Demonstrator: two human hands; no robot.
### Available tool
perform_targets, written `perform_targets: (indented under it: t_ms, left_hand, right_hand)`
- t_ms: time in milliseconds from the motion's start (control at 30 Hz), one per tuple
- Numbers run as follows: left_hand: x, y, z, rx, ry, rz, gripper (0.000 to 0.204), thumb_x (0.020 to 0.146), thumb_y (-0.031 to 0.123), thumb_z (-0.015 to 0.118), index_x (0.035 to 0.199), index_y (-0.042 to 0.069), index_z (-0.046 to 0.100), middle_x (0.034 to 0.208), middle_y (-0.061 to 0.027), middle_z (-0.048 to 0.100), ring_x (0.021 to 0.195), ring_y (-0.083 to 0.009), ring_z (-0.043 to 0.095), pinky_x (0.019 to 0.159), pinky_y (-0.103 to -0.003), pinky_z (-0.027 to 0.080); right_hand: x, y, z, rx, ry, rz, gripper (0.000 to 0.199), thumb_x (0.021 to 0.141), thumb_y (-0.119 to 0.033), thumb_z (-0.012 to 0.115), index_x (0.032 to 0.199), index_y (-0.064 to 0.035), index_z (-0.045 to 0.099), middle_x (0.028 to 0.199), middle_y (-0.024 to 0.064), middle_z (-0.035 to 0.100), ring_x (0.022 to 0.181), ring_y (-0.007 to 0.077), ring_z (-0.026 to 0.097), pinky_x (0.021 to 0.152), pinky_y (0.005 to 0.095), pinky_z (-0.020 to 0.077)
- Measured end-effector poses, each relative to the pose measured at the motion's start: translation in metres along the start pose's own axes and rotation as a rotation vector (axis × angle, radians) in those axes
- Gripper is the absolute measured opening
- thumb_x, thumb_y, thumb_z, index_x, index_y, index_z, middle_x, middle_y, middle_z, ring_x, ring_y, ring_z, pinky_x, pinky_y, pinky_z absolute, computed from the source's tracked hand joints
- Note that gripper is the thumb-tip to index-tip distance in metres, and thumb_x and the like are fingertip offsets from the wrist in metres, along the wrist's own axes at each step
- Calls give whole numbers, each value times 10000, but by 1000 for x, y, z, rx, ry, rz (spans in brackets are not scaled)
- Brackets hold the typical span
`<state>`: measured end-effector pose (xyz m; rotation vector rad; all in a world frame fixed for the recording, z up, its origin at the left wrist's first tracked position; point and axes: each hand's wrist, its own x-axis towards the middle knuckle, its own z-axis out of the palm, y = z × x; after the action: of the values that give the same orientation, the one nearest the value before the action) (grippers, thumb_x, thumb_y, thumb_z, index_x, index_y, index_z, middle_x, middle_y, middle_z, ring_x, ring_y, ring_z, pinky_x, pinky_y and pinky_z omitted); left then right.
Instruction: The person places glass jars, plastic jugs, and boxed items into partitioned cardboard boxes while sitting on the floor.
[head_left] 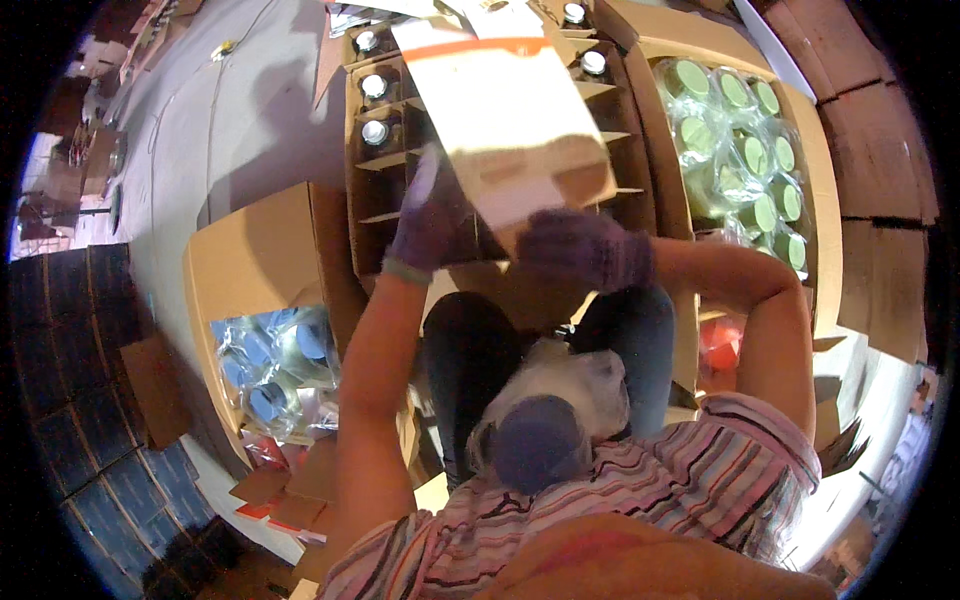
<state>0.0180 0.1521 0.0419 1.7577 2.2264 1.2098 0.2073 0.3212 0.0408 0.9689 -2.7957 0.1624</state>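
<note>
A white and brown cardboard carton (505, 105) with an orange stripe lies tilted over a divided cardboard box (640, 165). My right hand (588, 250), in a purple glove, is closed at the near end of the carton. My left hand (430, 220), gloved alike, is at the carton's left side; its fingers point away from me, blurred and partly hidden. Dark bottles with white caps (374, 132) stand in some of the box's cells. Between my knees sits a jar with a blue-purple lid (537, 443), wrapped in clear plastic.
At the right, an open box (822, 200) holds several green-lidded jars (752, 155) in clear plastic. Another open box (255, 235) at the left holds blue-lidded jars (268, 400). Dark stacked packs (90, 370) stand far left, brown cartons (880, 160) far right.
</note>
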Motion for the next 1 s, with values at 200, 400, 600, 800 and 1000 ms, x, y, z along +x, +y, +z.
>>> perform_targets:
  t_ms: [200,400,600,800,1000]
  left_hand:
    - [13,-40,57,-645,88,-576,241,847,93,642,1062,-17,628,953,-82,658,873,-187,613,776,-324,503]
    - [38,84,-29,-985,115,-399,398,914,47,545,1302,-20,489,1252,-104,555,1145,-197,526,992,-341,422]
    - [31,88,-77,-541,156,-381,451,892,80,607,1303,-32,459,1233,-98,551,1178,-182,487,1001,-320,405]
    - [60,147,-99,-964,735,-23,492,871,55,612,1304,54,377,1237,-68,513,1083,-177,539,964,-333,447]
    - [42,174,-103,-670,470,-48,438,883,101,574,1294,29,441,1179,-68,572,1034,-168,579,883,-305,487]
  right_hand:
    - [-32,-32,-48,225,-14,28,418,779,-210,635,1161,-49,590,1286,133,532,1233,290,467,1075,441,337]
    - [-96,70,-172,262,998,758,571,886,-246,639,1358,-16,416,1315,145,514,1204,225,498,1001,330,408]
    - [-98,42,-261,1008,998,586,458,910,-246,618,1272,9,497,1145,101,607,1032,190,583,894,311,470]
    - [-65,-84,-245,811,735,582,349,874,-249,664,1123,-5,637,967,10,667,889,92,582,823,240,461]
    - [-38,-128,-221,856,957,529,499,884,-202,661,1290,-26,431,1116,76,562,1030,135,542,901,282,452]
